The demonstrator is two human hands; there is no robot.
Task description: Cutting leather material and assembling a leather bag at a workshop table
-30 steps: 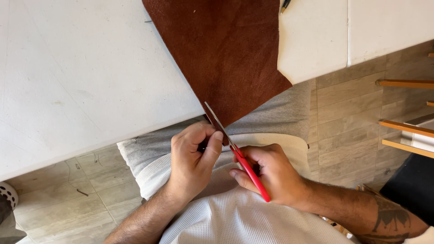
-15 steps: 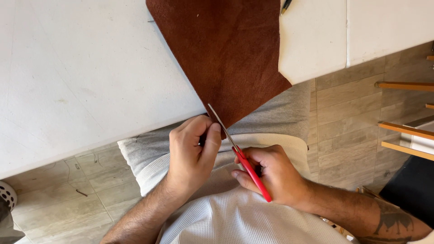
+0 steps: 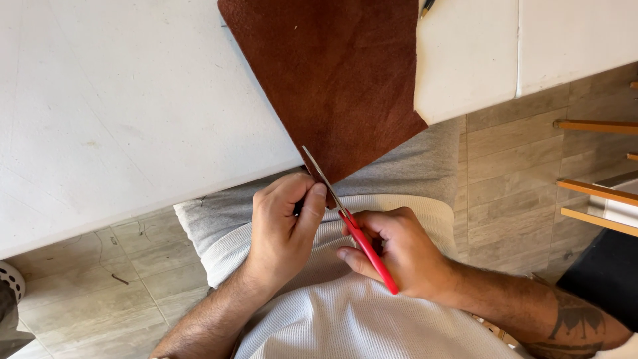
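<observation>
A brown leather sheet (image 3: 332,73) lies on the white table (image 3: 119,126) and hangs over its near edge. My right hand (image 3: 399,256) grips red-handled scissors (image 3: 355,229), whose metal blades point up into the sheet's lower corner. My left hand (image 3: 282,229) pinches that lower corner of the leather between thumb and fingers, right beside the blades. Both hands are just below the table edge, over my lap.
A white slab (image 3: 465,53) lies on the leather's right side, with a dark pen tip (image 3: 427,6) at the top. A wooden rack (image 3: 598,179) stands at the right on the tiled floor (image 3: 100,279). A white basket (image 3: 8,279) peeks in at the lower left.
The scissors' blades have pushed slightly further up into the leather's lower corner. My left hand has kept its pinch and shifted a little with the sheet.
</observation>
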